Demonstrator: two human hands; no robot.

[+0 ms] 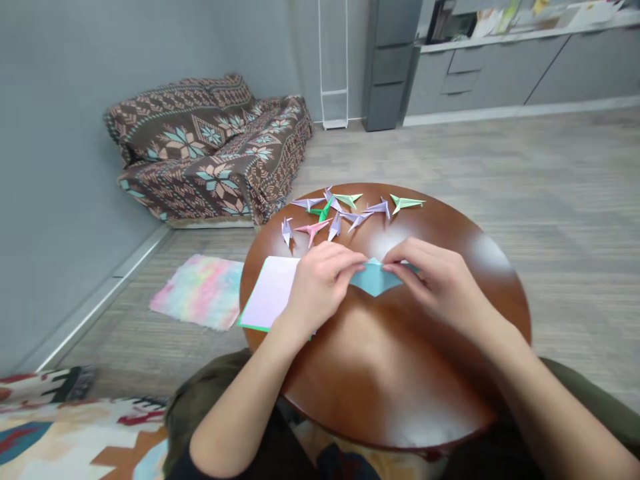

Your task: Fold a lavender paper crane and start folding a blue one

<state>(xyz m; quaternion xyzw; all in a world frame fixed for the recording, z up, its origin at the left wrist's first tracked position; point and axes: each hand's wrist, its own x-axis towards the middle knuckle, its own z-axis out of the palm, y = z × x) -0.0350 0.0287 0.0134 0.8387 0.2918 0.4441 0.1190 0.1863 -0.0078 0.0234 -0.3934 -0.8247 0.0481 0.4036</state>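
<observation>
A folded light-blue origami paper (375,279) is held between my two hands above the round wooden table. My left hand (327,273) pinches its left side between thumb and fingers. On the other side, my right hand (425,270) grips the right part the same way, and a bit of blue shows behind those fingers. The paper's lower edge comes to a point in the middle. Partly beneath my left forearm lies a stack of paper sheets (273,287), pale lilac on top with a green edge below.
Several folded paper cranes, among them a pink crane (313,230) and a light-green crane (405,203), lie along the far side of the table (385,380). A patterned sofa (215,147) stands beyond, with a pastel rug (200,291) on the floor at left.
</observation>
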